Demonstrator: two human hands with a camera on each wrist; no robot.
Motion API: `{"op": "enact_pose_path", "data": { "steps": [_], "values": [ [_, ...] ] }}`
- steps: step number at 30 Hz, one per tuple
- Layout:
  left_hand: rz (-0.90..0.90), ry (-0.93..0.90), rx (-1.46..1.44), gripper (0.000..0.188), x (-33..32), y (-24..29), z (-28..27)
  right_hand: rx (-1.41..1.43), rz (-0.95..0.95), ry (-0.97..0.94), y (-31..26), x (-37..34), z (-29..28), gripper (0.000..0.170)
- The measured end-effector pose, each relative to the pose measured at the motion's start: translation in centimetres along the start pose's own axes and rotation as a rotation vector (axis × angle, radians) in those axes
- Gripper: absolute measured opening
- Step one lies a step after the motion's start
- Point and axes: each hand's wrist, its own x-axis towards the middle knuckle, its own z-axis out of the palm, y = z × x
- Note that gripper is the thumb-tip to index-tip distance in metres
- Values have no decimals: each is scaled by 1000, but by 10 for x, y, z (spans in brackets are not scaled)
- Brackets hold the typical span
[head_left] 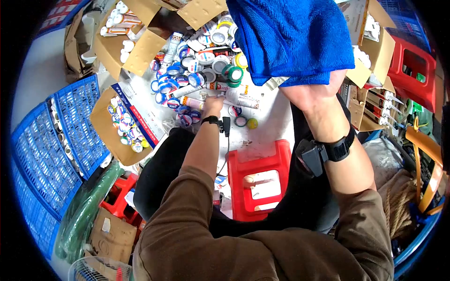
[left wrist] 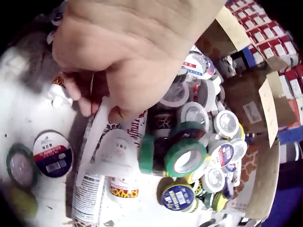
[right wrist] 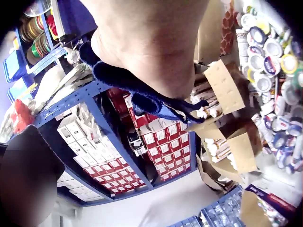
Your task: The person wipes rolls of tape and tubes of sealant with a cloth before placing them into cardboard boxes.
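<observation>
Raised at the upper right of the head view, my right hand [head_left: 311,93] holds a blue cloth [head_left: 293,40]; the cloth hides its fingers. In the right wrist view the cloth [right wrist: 123,80] hangs beyond the hand [right wrist: 151,47]. My left hand [head_left: 213,107] is low over the pile of tape rolls and tubes. In the left wrist view its curled fingers [left wrist: 83,92] pinch a translucent white plastic piece [left wrist: 98,132] above a printed tube [left wrist: 88,194]. Green tape rolls [left wrist: 185,158] lie beside that tube.
An open carton of tape rolls [head_left: 117,136] is on the left, near blue crates [head_left: 56,136]. A red stool [head_left: 258,206] stands between the legs. More cartons [head_left: 377,51] and another red stool [head_left: 412,70] are on the right. Shelves hold red-and-white boxes [right wrist: 165,151].
</observation>
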Motion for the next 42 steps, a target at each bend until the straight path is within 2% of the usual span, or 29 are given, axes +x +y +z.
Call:
{"op": "enact_pose_path", "data": {
  "steps": [2, 3, 4, 5, 6, 8, 9, 10, 11, 14, 15, 16, 18, 20, 22, 24, 26, 27, 28, 30, 31, 32, 34, 35, 36, 38, 39, 40, 42],
  "values": [
    [-62, -67, -186, 39, -10, 3, -5, -17, -15, 34, -5, 0, -4, 66],
    [-5, 5, -316, 43, -22, 1, -6, 56, 49, -64, -9, 0, -6, 68],
    [129, 201, -285, 47, -36, 4, -2, 125, 110, -169, -12, -1, -3, 70],
    [81, 139, -369, 48, -69, 28, -18, -375, -132, 232, 0, -6, 25, 70],
    [31, 74, -449, 50, -104, 53, -36, -365, -144, 211, -9, -8, 16, 70],
    [261, 128, -293, 51, -112, 44, -39, 6, 95, -349, -32, -9, -15, 68],
    [358, 140, -239, 52, -144, 62, -57, 8, 86, -379, -26, -14, 5, 68],
    [515, 173, -260, 52, -162, 64, -68, -241, -65, -68, -16, -23, 25, 68],
    [547, 186, -217, 51, -181, 71, -83, -479, -217, 252, -10, -31, 44, 67],
    [713, 246, -118, 49, -223, 89, -127, -448, -262, 148, -9, -42, 38, 69],
    [775, 195, -92, 44, -232, 94, -145, -404, -258, 49, -3, -47, 39, 63],
    [742, 111, -231, 38, -255, 102, -163, -364, -217, 61, 1, -50, 37, 63],
    [951, 98, -301, 35, -316, 127, -208, -783, -102, 16, 13, -84, 65, 67],
    [1070, 25, -373, 34, -391, 145, -253, -1368, -103, 0, 18, -87, 34, 65],
    [1195, -3, -578, 31, -448, 153, -276, -1513, -146, -209, 54, -145, 114, 64],
    [1295, 86, -593, 29, -501, 156, -292, -1683, -599, -542, 82, -175, 159, 67],
    [1440, 295, -537, 27, -536, 162, -291, -1444, -447, -400, 100, -197, 196, 70],
    [1566, 448, -491, 28, -541, 165, -287, -1391, -464, -383, 109, -201, 203, 64],
    [1538, 458, -549, 33, -550, 164, -284, -1311, -469, -379, 116, -207, 213, 59],
    [1600, 351, -630, 38, -559, 163, -285, -1202, -405, -294, 123, -226, 237, 50],
    [1686, 229, -660, 43, -565, 158, -283, -1253, -449, -269, 124, -228, 237, 41],
    [1659, 246, -514, 55, -572, 150, -285, -1381, -552, -268, 122, -235, 244, 34],
    [1736, 364, -327, 72, -586, 129, -285, -1304, -610, -277, 123, -244, 256, 32],
    [1680, 293, -323, 88, -592, 114, -283, -1228, -635, -216, 124, -249, 263, 30],
    [1572, 107, -506, 95, -596, 101, -275, -1227, -651, -174, 123, -256, 274, 28],
    [1433, 72, -565, 101, -605, 84, -265, -1086, -705, -146, 131, -265, 286, 27],
    [1319, 208, -405, 94, -610, 74, -267, -1078, -781, -123, 139, -272, 293, 29],
    [1323, 218, -414, 94, -613, 70, -271, -1064, -805, -123, 142, -273, 295, 30],
    [1354, 294, -353, 83, -617, 67, -282, -900, -657, -239, 150, -285, 307, 35]
  ]
}}
